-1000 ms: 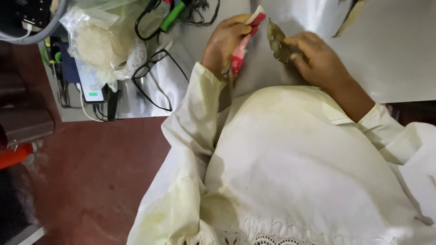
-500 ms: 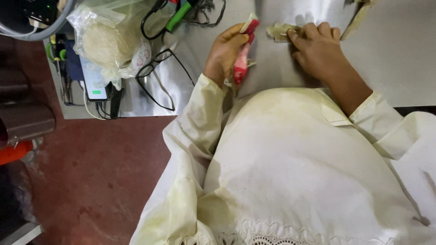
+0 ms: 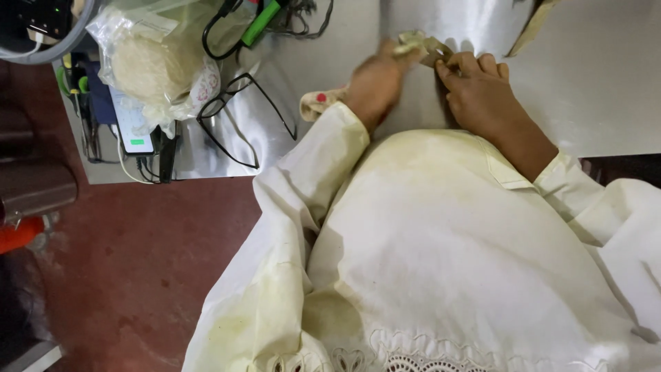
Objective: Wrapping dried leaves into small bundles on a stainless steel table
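- Our left hand (image 3: 375, 83) is blurred; its fingers pinch one end of a small pale, crumpled strip (image 3: 420, 43) on the steel table (image 3: 606, 89).
- Our right hand (image 3: 482, 93), fingers curled, grips the other end of the strip, just beside the left hand.
- A cream tool handle with a red spot (image 3: 315, 103) sticks out at the left wrist, beneath the left hand; we cannot tell whether the hand holds it.
- Further left on the table: black-framed glasses (image 3: 237, 114), a clear plastic bag of pale material (image 3: 155, 58), a phone (image 3: 131, 124), black cables (image 3: 220, 21).
- Cream sleeves (image 3: 323, 158) cover both arms.
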